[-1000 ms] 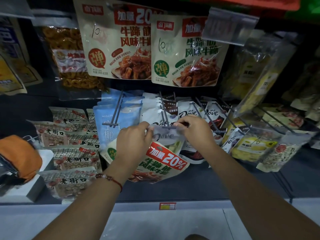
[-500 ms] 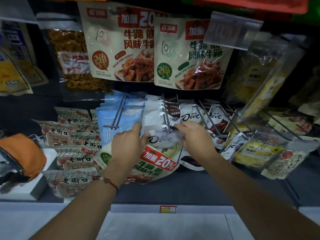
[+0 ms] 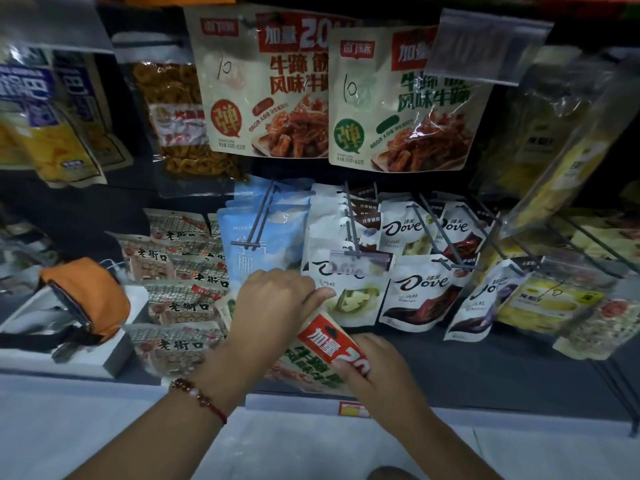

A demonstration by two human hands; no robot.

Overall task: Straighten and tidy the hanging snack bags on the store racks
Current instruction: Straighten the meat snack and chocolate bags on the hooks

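At the left of the frame an orange pouch (image 3: 91,299) lay on a white box, with stacked nut packets (image 3: 176,271) just beside it. Moving toward the centre, our left hand (image 3: 273,306) gripped the upper edge of a loose beef-tendon snack bag (image 3: 320,355), fingers curled over it and thumb stretched toward the front Dove bag (image 3: 349,292). Our right hand (image 3: 377,372), lower centre, pinched the bag's red corner between thumb and fingers. The bag sat tilted, below the pegs and hanging on none of them. We judged the step to be pulling a misplaced bag out of the chocolate row. Next it needed lifting to the matching bags at upper centre (image 3: 266,84) and threading its hole onto that hook. Right of centre, more Dove bags (image 3: 419,292) hung on a metal peg (image 3: 433,230).
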